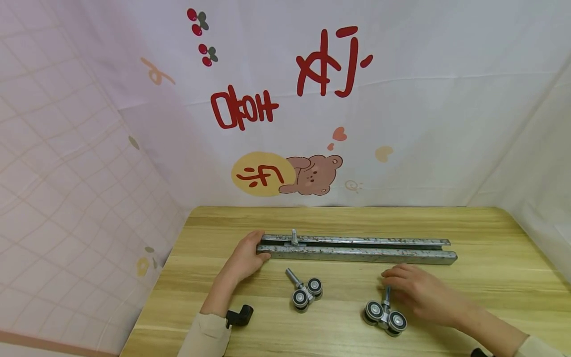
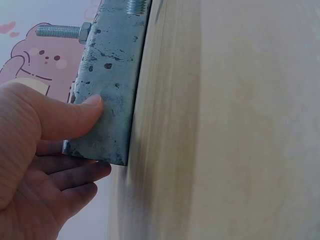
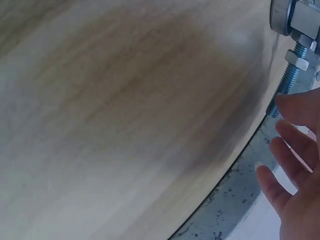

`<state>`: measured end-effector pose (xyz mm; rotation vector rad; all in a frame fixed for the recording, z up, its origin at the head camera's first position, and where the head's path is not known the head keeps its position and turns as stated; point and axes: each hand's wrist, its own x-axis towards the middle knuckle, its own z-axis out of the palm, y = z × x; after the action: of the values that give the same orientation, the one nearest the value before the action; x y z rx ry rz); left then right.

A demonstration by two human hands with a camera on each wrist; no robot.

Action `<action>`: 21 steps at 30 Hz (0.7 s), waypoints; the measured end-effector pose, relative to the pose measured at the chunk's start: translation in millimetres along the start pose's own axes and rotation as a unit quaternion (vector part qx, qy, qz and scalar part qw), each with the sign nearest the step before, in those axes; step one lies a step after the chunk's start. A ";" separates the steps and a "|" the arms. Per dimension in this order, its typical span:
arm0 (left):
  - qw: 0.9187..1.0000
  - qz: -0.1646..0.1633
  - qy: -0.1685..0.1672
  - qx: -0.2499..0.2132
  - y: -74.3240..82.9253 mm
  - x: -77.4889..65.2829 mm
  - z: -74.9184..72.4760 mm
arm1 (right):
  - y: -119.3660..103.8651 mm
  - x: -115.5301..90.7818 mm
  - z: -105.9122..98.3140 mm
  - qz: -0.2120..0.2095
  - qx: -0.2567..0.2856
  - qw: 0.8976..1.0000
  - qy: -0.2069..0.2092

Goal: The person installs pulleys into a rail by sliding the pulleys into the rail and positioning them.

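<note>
Two hands show low in the head view: the left hand (image 1: 247, 254), left of centre, grips the left end of a metal rail (image 1: 357, 255) lying just below centre; the right hand (image 1: 421, 292), lower right, has loosely bent, parted fingers beside a roller trolley's threaded bolt (image 3: 289, 80), contact unclear. Another trolley (image 1: 308, 295) lies lower centre.

Roller trolley (image 3: 304, 20) cropped at right wrist view's corner, left fingers (image 2: 86, 172) partly behind rail (image 2: 111, 82)
</note>
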<state>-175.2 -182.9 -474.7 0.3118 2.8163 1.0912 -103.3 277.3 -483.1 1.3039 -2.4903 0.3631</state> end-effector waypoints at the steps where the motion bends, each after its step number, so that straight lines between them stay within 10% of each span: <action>1: 1.000 0.000 0.000 -0.001 -0.1 -0.1 0.1 | 1.0 -0.8 1.8 -0.004 0.004 1.000 0.002; 21: 1.000 -0.005 0.001 -0.005 0.8 -1.5 0.3 | 7.6 -1.9 14.2 -0.012 0.093 0.995 0.042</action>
<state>-173.6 -182.5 -474.4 0.2972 2.8103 1.1029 -110.8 277.9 -497.5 1.3569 -2.4150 0.6432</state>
